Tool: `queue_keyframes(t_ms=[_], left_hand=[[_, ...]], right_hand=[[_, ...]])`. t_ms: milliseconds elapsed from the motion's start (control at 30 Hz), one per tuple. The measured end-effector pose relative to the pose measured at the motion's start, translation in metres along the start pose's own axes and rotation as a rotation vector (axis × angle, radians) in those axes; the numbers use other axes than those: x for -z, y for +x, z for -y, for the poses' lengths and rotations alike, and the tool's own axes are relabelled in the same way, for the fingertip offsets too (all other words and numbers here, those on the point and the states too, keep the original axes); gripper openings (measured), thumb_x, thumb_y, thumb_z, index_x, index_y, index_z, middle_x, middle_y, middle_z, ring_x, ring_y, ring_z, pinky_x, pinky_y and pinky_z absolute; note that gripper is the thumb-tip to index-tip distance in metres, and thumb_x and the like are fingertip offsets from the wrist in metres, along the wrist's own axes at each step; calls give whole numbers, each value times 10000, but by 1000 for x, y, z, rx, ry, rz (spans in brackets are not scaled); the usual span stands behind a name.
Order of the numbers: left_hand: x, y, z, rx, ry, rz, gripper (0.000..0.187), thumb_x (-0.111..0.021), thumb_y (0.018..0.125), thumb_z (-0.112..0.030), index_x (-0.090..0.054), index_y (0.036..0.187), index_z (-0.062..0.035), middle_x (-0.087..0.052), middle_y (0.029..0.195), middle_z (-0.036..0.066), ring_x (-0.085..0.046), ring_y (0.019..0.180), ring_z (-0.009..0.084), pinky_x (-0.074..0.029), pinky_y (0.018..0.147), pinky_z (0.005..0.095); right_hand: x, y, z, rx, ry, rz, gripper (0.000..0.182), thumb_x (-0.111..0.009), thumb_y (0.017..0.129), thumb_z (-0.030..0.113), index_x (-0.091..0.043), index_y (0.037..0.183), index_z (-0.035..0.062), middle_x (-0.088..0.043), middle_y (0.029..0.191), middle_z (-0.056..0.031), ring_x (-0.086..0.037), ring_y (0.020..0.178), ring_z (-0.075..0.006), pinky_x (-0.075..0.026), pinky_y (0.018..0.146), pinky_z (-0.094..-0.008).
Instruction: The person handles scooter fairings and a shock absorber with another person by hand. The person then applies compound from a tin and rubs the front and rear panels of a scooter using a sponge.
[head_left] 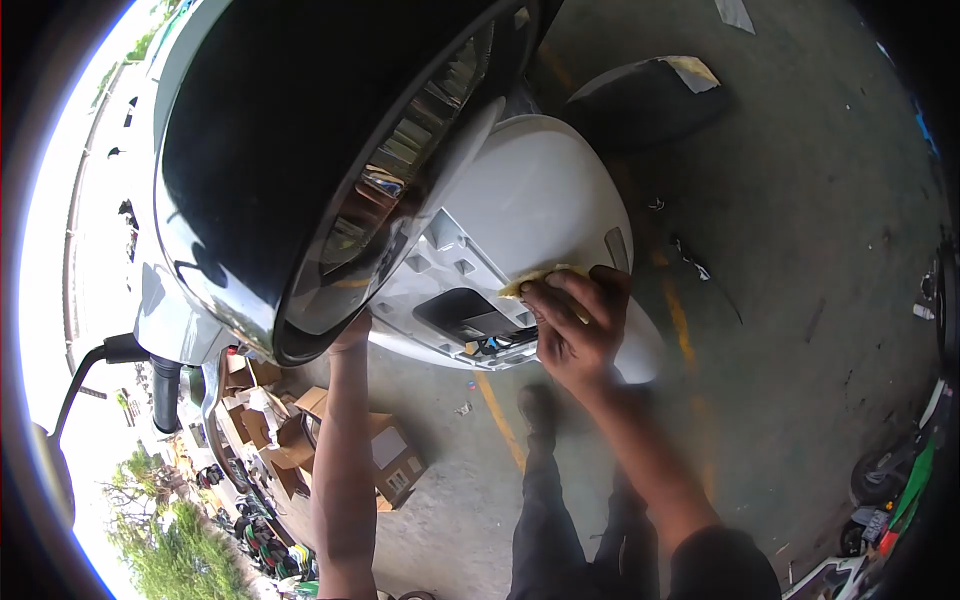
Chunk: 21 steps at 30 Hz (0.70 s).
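Observation:
A white scooter front with a glossy black upper cover [290, 130] and a long headlight [410, 150] fills the upper middle of the head view. My right hand [582, 325] is closed on a yellowish cloth [535, 278], pinched between thumb and fingers at the white front panel [550, 185]. Just left of the cloth is a rectangular dark opening [465, 312] in the panel, with wiring and small parts inside. My left hand [352, 332] reaches up to the lower edge of the headlight housing; its fingers are hidden behind that edge.
A mirror stem [90, 365] and black handlebar grip [165, 395] jut out at left. Opened cardboard boxes [290, 440] stand below them. A dark curved panel [650, 95] lies on the floor beyond the scooter. Scrap wire [692, 260] lies at right, near a yellow floor line [680, 325].

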<state>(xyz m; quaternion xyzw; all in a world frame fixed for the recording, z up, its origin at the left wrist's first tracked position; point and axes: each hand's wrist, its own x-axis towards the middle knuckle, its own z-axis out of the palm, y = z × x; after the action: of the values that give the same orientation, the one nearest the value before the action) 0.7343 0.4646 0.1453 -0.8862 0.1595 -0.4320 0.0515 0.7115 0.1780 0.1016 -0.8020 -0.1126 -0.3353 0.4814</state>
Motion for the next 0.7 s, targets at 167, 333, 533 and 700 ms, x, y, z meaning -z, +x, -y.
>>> queue_keyframes(t_ms=[167, 333, 533, 700], left_hand=[[3, -8, 5, -17, 23, 9, 370, -486, 940, -161, -624, 1204, 57, -631, 1196, 266, -607, 1062, 462, -459, 934, 528], [2, -7, 8, -25, 47, -4, 372, -478, 951, -161, -615, 1219, 57, -623, 1210, 268, -600, 1076, 460, -453, 942, 526], [1, -8, 8, -45, 85, -9, 375, -470, 964, -162, -605, 1237, 57, -614, 1228, 270, -591, 1093, 458, -446, 952, 525], [4, -8, 9, -54, 113, -9, 377, -463, 974, -162, -596, 1252, 57, -606, 1242, 272, -583, 1107, 456, -440, 961, 524]], right_hand=[[-20, 81, 5, 57, 27, -150, 302, -759, 672, -31, -758, 903, 163, -658, 1001, -5, -538, 902, -263, -450, 775, -377], [5, 5, -14, -33, -37, -54, 322, -772, 670, -18, -735, 934, 162, -640, 1035, 0, -527, 937, -270, -453, 801, -389], [-9, 67, -22, 32, 42, -160, 312, -772, 692, -25, -735, 933, 169, -659, 1038, 6, -534, 948, -262, -439, 812, -378], [13, 8, -35, -80, -48, -94, 309, -762, 698, -29, -741, 934, 169, -662, 1012, 0, -537, 941, -251, -438, 814, -378]])
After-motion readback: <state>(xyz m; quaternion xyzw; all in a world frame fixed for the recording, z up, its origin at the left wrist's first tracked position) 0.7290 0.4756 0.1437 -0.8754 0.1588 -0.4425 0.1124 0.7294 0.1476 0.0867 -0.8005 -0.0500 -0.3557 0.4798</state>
